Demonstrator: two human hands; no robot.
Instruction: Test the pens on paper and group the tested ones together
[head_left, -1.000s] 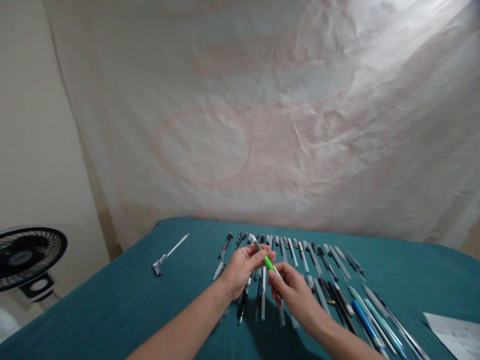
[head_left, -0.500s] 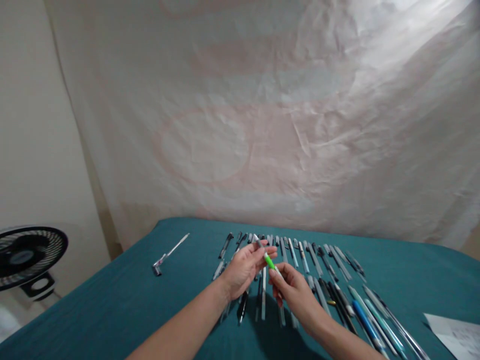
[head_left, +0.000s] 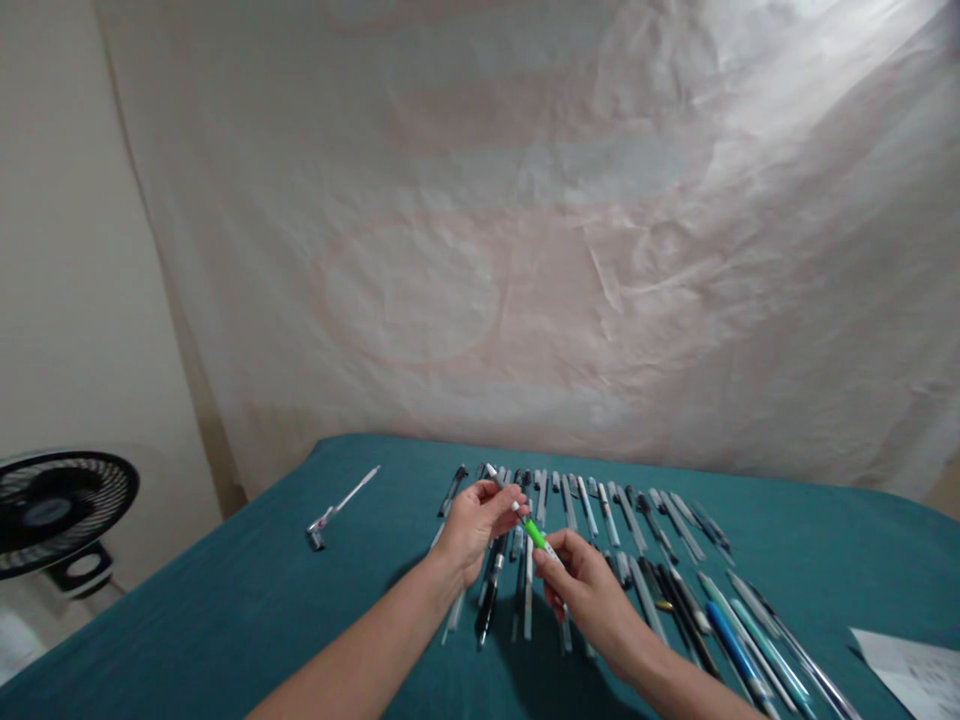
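Head view: the left hand (head_left: 472,525) and the right hand (head_left: 581,585) are close together just above the table, both pinched on one green pen (head_left: 535,533). The left fingertips clamp its grey upper end, which pokes out past the knuckles. The right thumb and forefinger clamp the lower end, so only the green middle shows between them. Whether the two halves have parted at the pale joint is too small to tell.

The hands seem to be working the pen apart or together along its length. That goes best with a straight, even pull or push in line with the barrel — no bending at the joint — and with the grip kept near the seam so no small part springs loose.

Under the hands a row of pens (head_left: 637,540) lies side by side on the teal cloth (head_left: 262,600), tips pointing away. One lone pen (head_left: 337,508) lies well apart to the left. A sheet of paper (head_left: 907,665) sits at the right edge, and a fan (head_left: 52,510) stands off the table on the left.

No cup, box or tray shows — every pen lies loose on the cloth.
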